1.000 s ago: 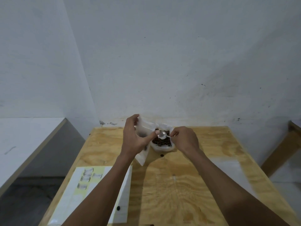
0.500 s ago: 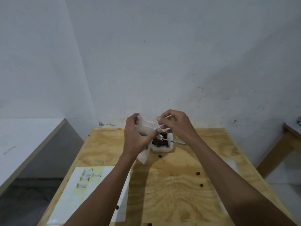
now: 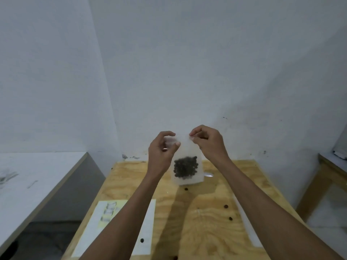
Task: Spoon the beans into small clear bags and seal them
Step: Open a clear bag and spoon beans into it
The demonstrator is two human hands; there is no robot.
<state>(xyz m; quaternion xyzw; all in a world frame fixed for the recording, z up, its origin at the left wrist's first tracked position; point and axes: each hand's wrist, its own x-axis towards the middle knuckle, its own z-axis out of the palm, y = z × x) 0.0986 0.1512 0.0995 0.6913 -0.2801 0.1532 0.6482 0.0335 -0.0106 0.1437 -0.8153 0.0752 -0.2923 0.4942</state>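
Beans (image 3: 185, 167) are sitting dark in the lower half of a clear bag (image 3: 188, 158) that is hanging above the far end of the plywood table (image 3: 206, 222), held up by its top edge. The left hand (image 3: 161, 152) is pinching the bag's top left corner between thumb and fingers, while the right hand (image 3: 207, 142) is pinching the top right corner the same way. Loose beans (image 3: 226, 206) are lying scattered on the wood, and a white sheet (image 3: 90, 235) is resting at the table's near left.
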